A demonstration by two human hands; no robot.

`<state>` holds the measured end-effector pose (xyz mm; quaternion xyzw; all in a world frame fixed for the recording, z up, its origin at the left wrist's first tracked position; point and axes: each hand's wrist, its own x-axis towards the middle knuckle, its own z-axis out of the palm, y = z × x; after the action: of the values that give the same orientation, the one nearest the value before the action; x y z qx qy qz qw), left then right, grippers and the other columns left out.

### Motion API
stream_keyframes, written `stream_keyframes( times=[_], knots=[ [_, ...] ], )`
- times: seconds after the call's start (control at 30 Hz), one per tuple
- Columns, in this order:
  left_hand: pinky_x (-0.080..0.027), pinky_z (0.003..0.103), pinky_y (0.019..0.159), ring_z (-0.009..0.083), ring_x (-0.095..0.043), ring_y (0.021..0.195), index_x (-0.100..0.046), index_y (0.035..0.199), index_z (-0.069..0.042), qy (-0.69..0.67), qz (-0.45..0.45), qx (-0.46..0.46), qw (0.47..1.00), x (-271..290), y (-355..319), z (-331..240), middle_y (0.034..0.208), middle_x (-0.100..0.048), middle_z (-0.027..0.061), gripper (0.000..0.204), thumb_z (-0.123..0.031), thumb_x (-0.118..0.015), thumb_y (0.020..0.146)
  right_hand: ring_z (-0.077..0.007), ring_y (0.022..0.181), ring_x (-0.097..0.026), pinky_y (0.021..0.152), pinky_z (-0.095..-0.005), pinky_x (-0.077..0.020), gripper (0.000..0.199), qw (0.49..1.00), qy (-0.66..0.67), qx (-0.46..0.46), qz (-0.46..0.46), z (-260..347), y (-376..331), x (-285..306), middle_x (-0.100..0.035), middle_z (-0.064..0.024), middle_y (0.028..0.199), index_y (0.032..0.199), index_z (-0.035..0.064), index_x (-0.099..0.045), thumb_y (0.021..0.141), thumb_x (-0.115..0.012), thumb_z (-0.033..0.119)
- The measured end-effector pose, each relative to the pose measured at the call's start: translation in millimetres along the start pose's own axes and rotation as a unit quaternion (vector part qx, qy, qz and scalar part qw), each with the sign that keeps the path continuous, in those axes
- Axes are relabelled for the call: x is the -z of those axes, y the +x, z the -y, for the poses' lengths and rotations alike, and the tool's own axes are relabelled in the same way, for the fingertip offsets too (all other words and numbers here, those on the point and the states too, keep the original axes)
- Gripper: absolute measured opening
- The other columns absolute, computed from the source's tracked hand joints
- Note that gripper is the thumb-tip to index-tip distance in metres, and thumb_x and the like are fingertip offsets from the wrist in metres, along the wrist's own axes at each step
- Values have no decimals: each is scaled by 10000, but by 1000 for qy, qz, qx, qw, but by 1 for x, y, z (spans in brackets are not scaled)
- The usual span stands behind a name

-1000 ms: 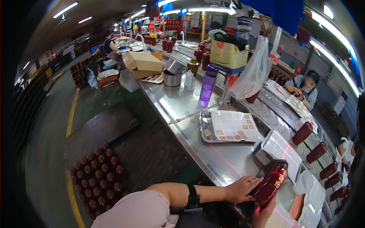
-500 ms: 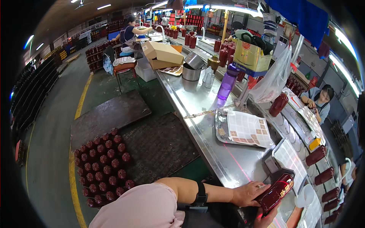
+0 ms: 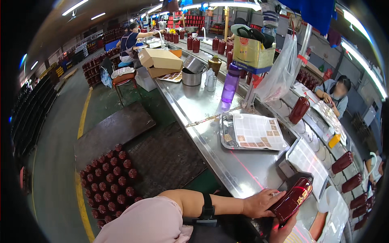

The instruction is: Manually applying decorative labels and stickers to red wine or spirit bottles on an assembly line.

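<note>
- Bottle (image 3: pixel 292 198) first: glossy dark red, gold lettering, tipped over on a slant in both hands, over the near end of the table (image 3: pixel 263 166), in from its left long edge.
- Left hand (image 3: pixel 259 203) has its fingers over the top side and thumb round the lower end, so clamped on the bottle, probably to steady that end.
- Right hand (image 3: pixel 284 227) cups it from underneath, fingers wrapped on, partly hidden. My guess is this one takes the weight.
- Upper end sits right by a dark block (image 3: pixel 295 177). Could be a stop or rest, but can't tell if they're touching.
- Red light line (image 3: pixel 247 170) runs over the table toward the hands, and there's red on the bottle too. Looks handy as a straight reference, and the slant seems to keep the lettering facing up.
- Tray (image 3: pixel 225 141) near the left long edge carries a printed sheet (image 3: pixel 255 127), flat and face up, I'd say so it's easy to reach.
- Metal box (image 3: pixel 285 163) toward the right edge has another pale sheet (image 3: pixel 310 160) on it, just past the block.
</note>
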<state>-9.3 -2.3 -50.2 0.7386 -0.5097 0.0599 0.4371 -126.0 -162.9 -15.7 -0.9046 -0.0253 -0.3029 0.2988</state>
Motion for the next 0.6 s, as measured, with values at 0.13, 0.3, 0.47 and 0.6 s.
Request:
stream_keyframes(
  times=[0.13,0.3,0.47,0.6],
  knots=[
    [-280,495,1090,441,-382,1294,-142,1486,84,3,-17,-19,1000,1,0,-2,1292,-535,242,912,-455,-588,901,-414,1120,-522,965,-449,-426,816,999,-8,-33,37,0,1,6,-529,-270,1246,1428,-80,-327,784,-771,149],
    [-278,490,1090,432,-405,1277,-143,1487,83,-6,-33,-26,999,0,1,0,1267,-553,224,903,-420,-607,898,-409,1098,-524,955,-437,-427,827,1000,-5,-24,12,-3,0,-1,-530,-258,1234,1435,-79,-316,775,-771,124],
    [-268,482,1097,423,-399,1284,-137,1493,75,-12,-23,-23,999,1,2,-2,1255,-561,211,915,-407,-624,887,-409,1093,-530,946,-438,-433,826,1000,4,-1,10,-3,1,2,-525,-260,1239,1442,-81,-301,800,-759,165],
    [-270,481,1096,417,-387,1291,-122,1499,69,-7,-30,-17,999,0,3,-2,1254,-555,215,929,-399,-633,880,-416,1091,-536,932,-448,-442,821,998,-37,40,-24,-9,0,-2,-522,-270,1253,1442,-83,-303,830,-744,242]
  ],
)
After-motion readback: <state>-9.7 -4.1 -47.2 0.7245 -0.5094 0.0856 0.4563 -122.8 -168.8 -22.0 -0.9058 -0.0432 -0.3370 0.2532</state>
